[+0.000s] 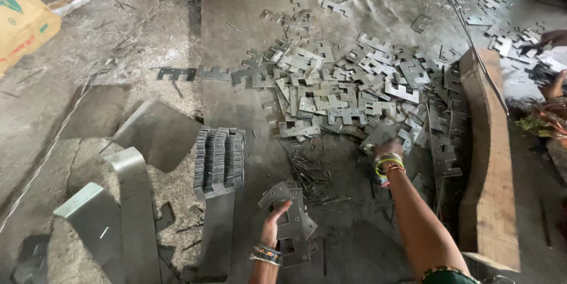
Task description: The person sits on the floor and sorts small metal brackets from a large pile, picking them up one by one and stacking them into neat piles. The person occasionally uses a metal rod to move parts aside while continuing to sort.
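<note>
Left hand (pixel 273 220): closed round a small stack of plates (pixel 289 219), held low near the floor; best kept square so edges align.
Racked plates (pixel 219 159): on edge, just left of it.
Right hand (pixel 387 149): reaching into the pile (pixel 348 92) beyond; grip cannot be told. Lift one flat plate, wary of sharp edges.

Two bare forearms reached into view from below. The left hand (pixel 273 218) wore stacked beaded bangles at the wrist. The right hand (pixel 387 149) wore yellow-green and orange bangles, and a dark green patterned sleeve edge showed near the elbow.
</note>
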`<act>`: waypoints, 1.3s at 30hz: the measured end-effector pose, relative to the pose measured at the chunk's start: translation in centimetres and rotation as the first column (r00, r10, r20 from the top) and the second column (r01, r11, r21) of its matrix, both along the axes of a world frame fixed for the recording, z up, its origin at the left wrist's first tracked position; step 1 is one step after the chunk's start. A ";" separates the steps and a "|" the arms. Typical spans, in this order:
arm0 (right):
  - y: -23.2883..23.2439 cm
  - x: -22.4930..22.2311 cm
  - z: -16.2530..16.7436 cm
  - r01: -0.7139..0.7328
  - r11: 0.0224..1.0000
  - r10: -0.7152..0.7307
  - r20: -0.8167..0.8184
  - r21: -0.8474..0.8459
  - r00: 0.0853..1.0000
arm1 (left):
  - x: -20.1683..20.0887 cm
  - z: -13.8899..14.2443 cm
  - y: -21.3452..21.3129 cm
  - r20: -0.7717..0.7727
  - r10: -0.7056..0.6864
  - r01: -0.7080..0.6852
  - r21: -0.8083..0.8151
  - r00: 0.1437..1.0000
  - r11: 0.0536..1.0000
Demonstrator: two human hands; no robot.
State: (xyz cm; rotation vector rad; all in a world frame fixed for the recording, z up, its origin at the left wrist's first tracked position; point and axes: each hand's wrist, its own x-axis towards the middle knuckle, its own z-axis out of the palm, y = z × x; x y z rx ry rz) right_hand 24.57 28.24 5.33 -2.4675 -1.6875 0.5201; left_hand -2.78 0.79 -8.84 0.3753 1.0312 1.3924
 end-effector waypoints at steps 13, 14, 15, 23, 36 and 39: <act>-1.2 -0.4 0.4 -0.753 0.657 0.735 0.252 -0.032 0.630 | -0.2 -1.4 0.7 0.001 0.240 -0.239 0.102 0.971 0.966; -1.6 -0.3 0.4 -0.782 0.620 0.764 0.279 -0.068 0.582 | -0.1 -1.3 0.7 -0.006 0.246 -0.244 0.121 0.969 0.962; -2.2 -0.2 0.2 -0.750 0.657 0.741 0.246 -0.074 0.625 | 0.0 -1.4 0.7 -0.015 0.251 -0.246 0.146 0.968 0.958; -9.9 -0.9 -1.5 -0.647 0.752 0.655 0.251 -0.127 0.712 | 1.2 3.1 -0.6 0.539 0.024 -0.005 -0.037 0.842 0.999; -10.4 -0.6 2.4 -0.681 0.675 0.695 -0.554 0.283 0.458 | 1.4 0.6 0.3 0.352 0.180 -0.085 -0.267 0.919 0.960; -10.0 1.4 1.7 -0.607 0.794 0.608 -0.020 0.042 0.794 | 1.5 2.1 -0.1 0.621 0.007 -0.062 0.067 0.784 0.996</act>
